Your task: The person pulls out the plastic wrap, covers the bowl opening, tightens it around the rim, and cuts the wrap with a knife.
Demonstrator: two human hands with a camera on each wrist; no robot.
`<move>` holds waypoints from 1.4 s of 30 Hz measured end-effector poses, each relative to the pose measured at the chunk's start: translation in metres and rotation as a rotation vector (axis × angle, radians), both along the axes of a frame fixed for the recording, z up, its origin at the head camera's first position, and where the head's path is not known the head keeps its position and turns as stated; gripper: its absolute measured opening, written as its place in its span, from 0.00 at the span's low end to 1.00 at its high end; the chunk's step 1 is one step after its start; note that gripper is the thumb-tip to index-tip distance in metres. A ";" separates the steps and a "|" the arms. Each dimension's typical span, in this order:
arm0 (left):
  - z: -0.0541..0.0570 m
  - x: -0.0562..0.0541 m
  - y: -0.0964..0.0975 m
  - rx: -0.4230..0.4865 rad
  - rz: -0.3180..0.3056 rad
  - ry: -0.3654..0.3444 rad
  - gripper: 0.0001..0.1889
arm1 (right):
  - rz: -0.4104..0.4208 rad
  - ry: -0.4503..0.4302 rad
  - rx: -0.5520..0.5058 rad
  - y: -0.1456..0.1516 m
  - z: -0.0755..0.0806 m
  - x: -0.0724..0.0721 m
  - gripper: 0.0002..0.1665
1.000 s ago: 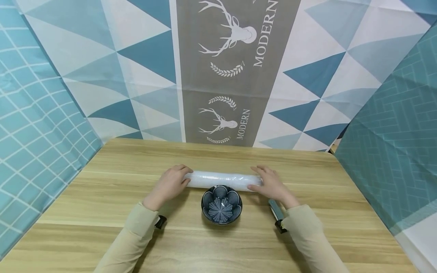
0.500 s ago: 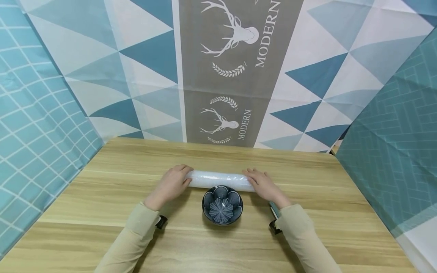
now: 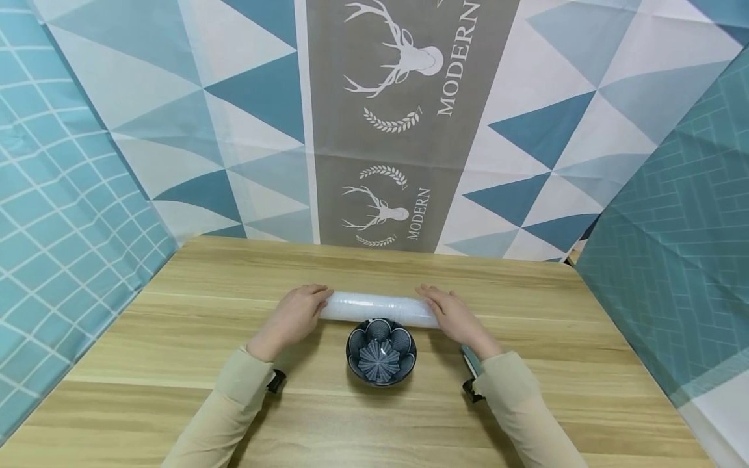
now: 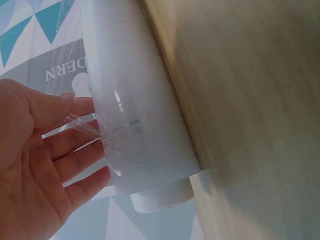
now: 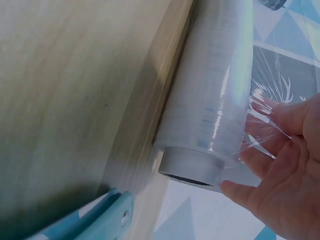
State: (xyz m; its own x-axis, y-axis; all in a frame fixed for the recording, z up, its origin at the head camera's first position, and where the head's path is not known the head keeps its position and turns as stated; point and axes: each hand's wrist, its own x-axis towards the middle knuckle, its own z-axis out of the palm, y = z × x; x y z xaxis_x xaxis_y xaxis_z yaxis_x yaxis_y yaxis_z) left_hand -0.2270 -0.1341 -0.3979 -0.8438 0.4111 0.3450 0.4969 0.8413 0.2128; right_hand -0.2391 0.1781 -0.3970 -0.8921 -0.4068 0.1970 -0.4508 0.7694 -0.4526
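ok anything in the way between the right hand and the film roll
Nothing visible: the right hand is at the film roll, pinching its clear film. The bowl stands by the roll's middle.

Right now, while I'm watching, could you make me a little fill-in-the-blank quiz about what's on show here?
1. Of the bowl and the roll of plastic wrap, the one nearer the person is the ____.
2. Counting the left hand and right hand, the number pinching clear film is ____.
3. Seen from the person, the teal tool lies to the ____ of the bowl.
4. The word printed twice on the grey strip is ____.

Missing words: bowl; two; right; MODERN.
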 end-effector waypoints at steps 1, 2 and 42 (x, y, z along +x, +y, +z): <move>0.001 0.000 0.000 -0.002 -0.001 0.000 0.15 | 0.000 0.000 -0.014 0.000 0.001 0.001 0.21; 0.001 0.001 0.000 -0.002 -0.001 -0.002 0.15 | -0.002 -0.001 -0.025 0.000 0.001 0.002 0.21; 0.033 0.015 -0.003 0.090 -0.067 -0.094 0.08 | -0.080 -0.001 -0.111 0.006 0.029 0.034 0.16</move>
State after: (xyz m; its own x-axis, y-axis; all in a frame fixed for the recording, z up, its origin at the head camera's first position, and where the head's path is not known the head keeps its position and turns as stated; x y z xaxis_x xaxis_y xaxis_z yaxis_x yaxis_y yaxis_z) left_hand -0.2123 -0.1369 -0.3645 -0.8458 0.4384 0.3039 0.5255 0.7826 0.3337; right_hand -0.2051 0.1840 -0.3676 -0.9209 -0.3102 0.2359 -0.3896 0.7482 -0.5371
